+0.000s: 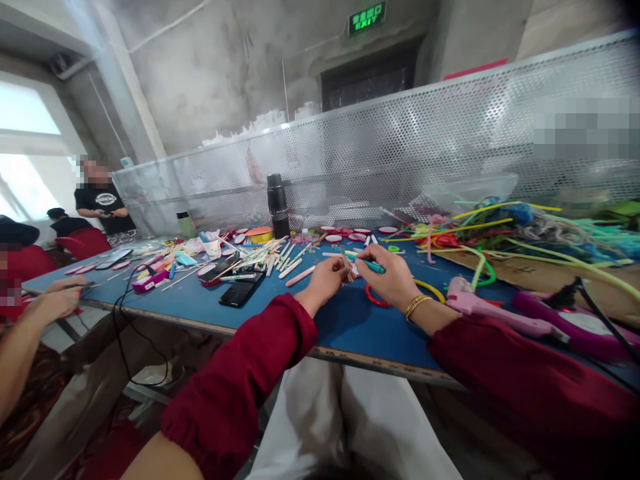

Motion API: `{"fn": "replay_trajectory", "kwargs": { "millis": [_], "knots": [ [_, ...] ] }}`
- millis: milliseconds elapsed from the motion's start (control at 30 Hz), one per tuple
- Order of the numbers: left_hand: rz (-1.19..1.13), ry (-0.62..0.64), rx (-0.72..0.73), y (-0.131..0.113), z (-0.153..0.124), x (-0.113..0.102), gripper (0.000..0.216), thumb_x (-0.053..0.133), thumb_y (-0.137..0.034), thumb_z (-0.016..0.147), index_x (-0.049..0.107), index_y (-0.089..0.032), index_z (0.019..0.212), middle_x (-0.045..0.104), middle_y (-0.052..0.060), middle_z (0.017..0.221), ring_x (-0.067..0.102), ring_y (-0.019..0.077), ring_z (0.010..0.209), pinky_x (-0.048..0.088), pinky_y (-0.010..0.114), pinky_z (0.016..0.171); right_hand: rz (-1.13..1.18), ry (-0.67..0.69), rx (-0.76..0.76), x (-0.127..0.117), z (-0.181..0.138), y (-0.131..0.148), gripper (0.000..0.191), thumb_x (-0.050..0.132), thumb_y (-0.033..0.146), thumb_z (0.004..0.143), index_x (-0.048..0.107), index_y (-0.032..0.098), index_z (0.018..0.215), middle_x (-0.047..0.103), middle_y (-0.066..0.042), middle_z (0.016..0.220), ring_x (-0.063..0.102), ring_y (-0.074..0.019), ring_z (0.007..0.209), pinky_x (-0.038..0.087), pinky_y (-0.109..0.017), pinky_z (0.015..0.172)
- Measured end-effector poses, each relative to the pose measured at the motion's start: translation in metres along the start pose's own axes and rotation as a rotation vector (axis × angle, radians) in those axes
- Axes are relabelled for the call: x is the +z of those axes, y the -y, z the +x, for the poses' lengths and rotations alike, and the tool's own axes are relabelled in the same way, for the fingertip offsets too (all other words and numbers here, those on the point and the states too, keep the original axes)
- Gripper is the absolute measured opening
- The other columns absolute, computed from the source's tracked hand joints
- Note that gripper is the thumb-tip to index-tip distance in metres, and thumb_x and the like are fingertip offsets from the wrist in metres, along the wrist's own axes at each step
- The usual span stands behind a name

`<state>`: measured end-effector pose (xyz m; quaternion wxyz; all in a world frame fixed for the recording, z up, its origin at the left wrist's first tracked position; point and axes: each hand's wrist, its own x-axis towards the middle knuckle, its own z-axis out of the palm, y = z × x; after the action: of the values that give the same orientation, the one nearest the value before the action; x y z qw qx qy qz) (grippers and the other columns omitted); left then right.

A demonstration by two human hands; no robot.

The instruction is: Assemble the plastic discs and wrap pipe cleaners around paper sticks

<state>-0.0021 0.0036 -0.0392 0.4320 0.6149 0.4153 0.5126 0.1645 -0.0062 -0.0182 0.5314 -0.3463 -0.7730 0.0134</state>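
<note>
Hands meet over the middle of the blue table (280,313) in the head view, both in dark red sleeves. Our left hand (325,280) has its grip closed on a thin pale stick (345,257), pinched near its lower end so it stands nearly upright. Our right hand (393,277), with a gold bracelet at the wrist, grips a slim teal pen-like tool (373,265) whose tip lies close to the stick. We judge both to be light, stiff and narrow, best pinched between fingertips near the working end; the stick looks easy to snap or let slip.

Just under the hands lie a red plastic ring (373,299) and a yellow ring (433,288), flat on the table. To the right rests a pink glue gun (480,307), smooth and hard, beside a heap of soft coloured cords (525,233). Further left we see scattered pale wooden sticks (280,257), a black phone (243,292) and a tall black flask (277,205). A co-worker's hand (55,300) rests at the far left edge.
</note>
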Motion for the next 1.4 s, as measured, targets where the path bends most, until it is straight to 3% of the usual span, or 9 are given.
{"fn": "replay_trajectory", "kwargs": {
  "millis": [1400],
  "knots": [
    [0.025,0.025,0.020,-0.0013,-0.0015,-0.0008,0.012,0.065,-0.024,0.086,0.061,-0.016,0.078,0.065,0.001,0.072,0.057,0.0117,0.064,0.040,0.023,0.060,0.009,-0.002,-0.003,0.0000,0.0008,0.0005,0.006,0.060,0.030,0.087,0.061,0.025,0.084,0.072,-0.003,0.079,0.066,-0.0208,0.072,0.046,-0.033,0.067]
  ]
}}
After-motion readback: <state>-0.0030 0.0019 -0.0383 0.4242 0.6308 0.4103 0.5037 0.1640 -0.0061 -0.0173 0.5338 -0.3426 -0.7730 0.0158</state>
